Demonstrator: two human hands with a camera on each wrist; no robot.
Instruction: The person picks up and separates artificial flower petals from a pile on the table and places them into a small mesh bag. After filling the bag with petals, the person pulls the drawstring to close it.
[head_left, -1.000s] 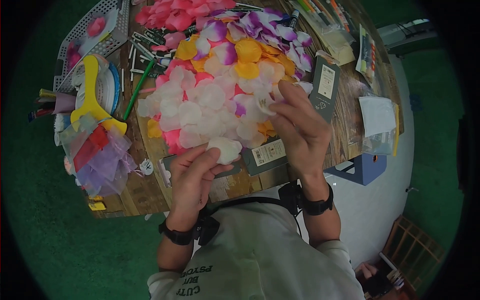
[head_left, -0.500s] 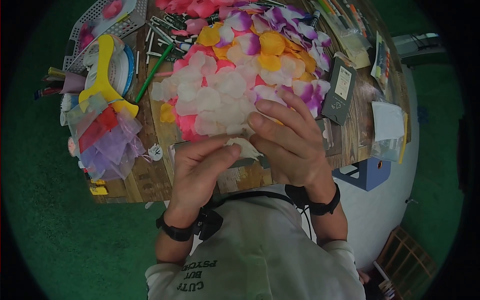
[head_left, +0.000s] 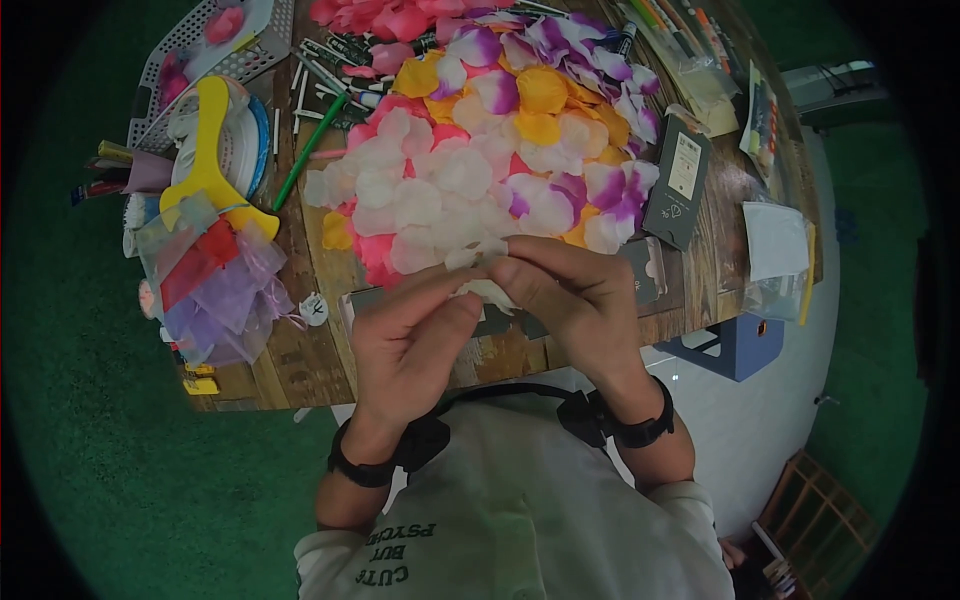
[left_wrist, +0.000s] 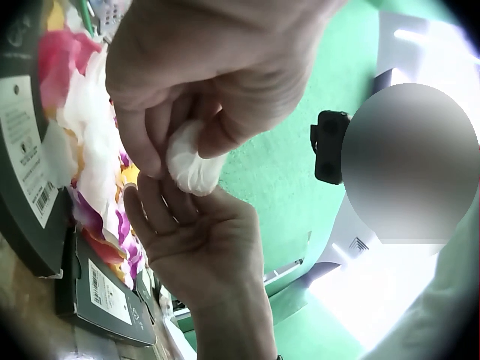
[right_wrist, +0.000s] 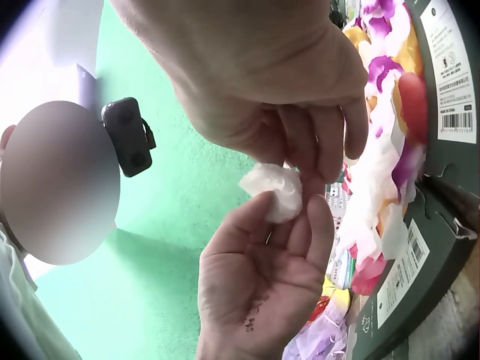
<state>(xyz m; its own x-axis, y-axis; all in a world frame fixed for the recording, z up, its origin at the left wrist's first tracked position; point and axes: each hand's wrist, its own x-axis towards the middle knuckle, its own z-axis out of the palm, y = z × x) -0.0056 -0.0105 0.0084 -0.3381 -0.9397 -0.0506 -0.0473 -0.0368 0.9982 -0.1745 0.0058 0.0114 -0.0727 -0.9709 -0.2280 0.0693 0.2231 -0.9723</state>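
A small bundle of white artificial petals (head_left: 487, 292) is between the two hands, just above the near side of a petal heap (head_left: 440, 180). My left hand (head_left: 412, 340) pinches it with the thumb on top. From the right, the thumb and index finger of my right hand (head_left: 585, 310) pinch its far edge, with the fingertips of both hands meeting there. The left wrist view shows the bundle (left_wrist: 196, 161) as rounded and layered. In the right wrist view, the bundle (right_wrist: 276, 193) lies against the left fingers, and the right fingers partly hide it.
Dark boxes with white labels (head_left: 684, 165) flank the heap. Left are a yellow handle-shaped piece (head_left: 210, 140), sheer purple bags (head_left: 225, 300), a green stick (head_left: 308, 152) and a perforated basket (head_left: 150, 95). Pens and packets (head_left: 762, 120) lie at the right.
My right hand has come in from over the heap, carrying a small white piece, to the bundle in my left hand. Its spread fingers have closed into a pinch there. The view has shifted slightly.
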